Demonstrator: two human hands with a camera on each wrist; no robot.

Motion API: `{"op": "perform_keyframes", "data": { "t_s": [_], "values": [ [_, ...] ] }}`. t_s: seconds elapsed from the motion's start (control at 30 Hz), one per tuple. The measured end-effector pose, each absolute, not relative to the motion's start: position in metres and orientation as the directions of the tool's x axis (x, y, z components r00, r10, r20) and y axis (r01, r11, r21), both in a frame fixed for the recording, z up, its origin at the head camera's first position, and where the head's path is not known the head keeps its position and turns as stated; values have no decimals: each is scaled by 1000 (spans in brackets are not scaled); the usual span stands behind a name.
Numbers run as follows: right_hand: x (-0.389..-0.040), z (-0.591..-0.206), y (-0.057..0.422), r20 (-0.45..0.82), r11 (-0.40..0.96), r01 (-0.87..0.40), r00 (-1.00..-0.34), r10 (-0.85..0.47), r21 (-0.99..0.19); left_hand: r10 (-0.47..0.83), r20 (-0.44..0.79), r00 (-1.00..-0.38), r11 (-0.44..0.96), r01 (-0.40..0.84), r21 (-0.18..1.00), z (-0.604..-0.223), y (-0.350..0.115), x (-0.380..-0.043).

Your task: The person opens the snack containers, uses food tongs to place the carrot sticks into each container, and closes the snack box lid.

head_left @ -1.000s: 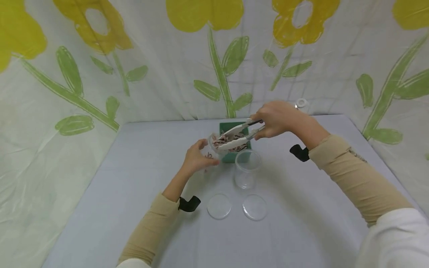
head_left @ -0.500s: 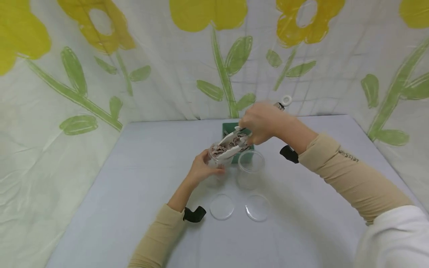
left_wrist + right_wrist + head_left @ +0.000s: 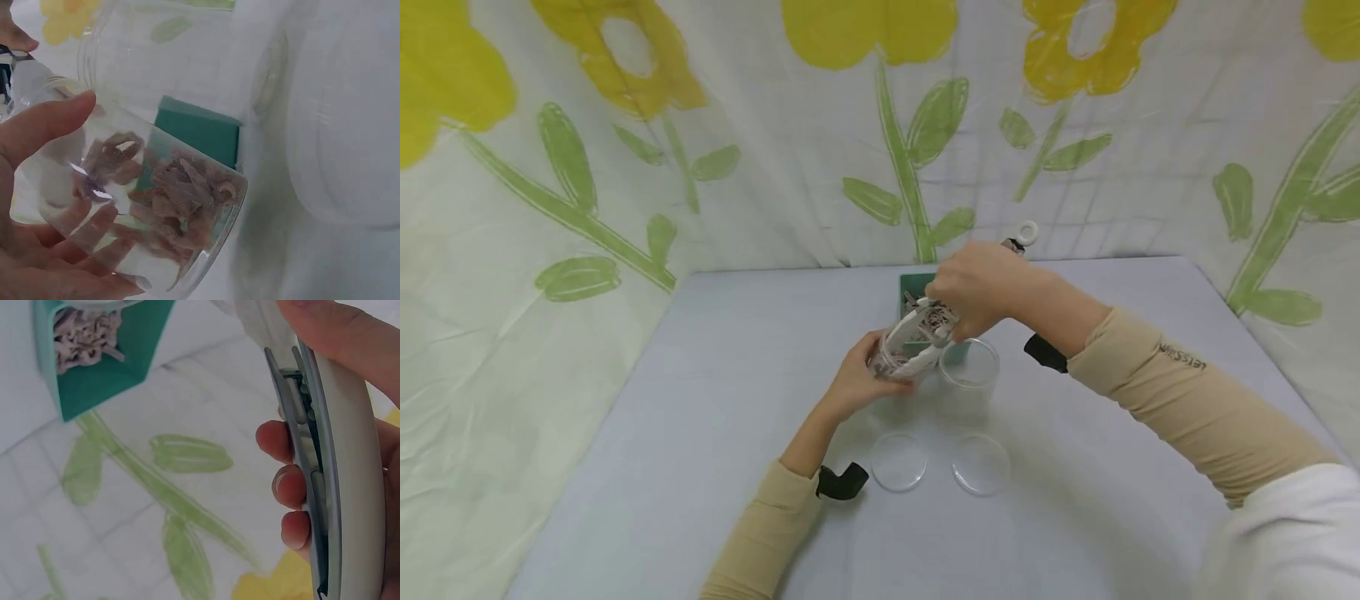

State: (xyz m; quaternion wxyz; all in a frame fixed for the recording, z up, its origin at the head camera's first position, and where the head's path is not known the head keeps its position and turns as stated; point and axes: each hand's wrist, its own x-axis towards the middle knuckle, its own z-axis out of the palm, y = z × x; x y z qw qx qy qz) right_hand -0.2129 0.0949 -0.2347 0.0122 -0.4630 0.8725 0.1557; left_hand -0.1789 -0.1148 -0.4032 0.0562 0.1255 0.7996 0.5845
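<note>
My left hand [image 3: 853,385] grips a clear plastic jar [image 3: 209,265] at a tilt, its mouth toward my right hand. Brownish shredded strips [image 3: 187,194] lie at the jar's bottom. In my right hand [image 3: 977,287] is a pair of tongs [image 3: 353,487] with white tips, which reach the jar's mouth. Between the tong arms, strips show in the head view; whether the tongs pinch any is unclear. Behind both hands stands a green box [image 3: 917,284], partly hidden, with more strips [image 3: 87,337] inside.
A second clear jar [image 3: 967,396] stands upright without a lid, right of the held jar. Two clear round lids, a left lid [image 3: 898,463] and a right lid [image 3: 981,467], lie flat on the pale table [image 3: 715,400] nearer the person. A flowered curtain [image 3: 760,167] hangs behind.
My right hand has moved left and a bit lower, bringing the tong tips into the jar's mouth. My left hand with the jar has shifted slightly right and toward the person.
</note>
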Motion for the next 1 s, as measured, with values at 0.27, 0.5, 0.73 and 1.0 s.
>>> {"op": "perform_keyframes", "data": {
  "t_s": [0.27, 0.5, 0.73, 1.0],
  "values": [
    [-213, -209, 115, -14, 625, -751, -642, -767, 215, 271, 2, -963, 75, 24, 997, -419, -133, -180],
    [-218, -212, 127, 68, 666, -734, -663, -745, 136, 248, -54, -967, -143, -91, 986, -424, -131, -181],
    [-240, -227, 138, -63, 823, -545, -838, -542, 164, 138, -15, -990, 54, -8, 999, -424, -130, -179],
    [-267, -283, 138, -205, 861, -466, -880, -429, 201, 158, 29, -987, 157, 55, 986, -427, -127, -178]
  ]
}}
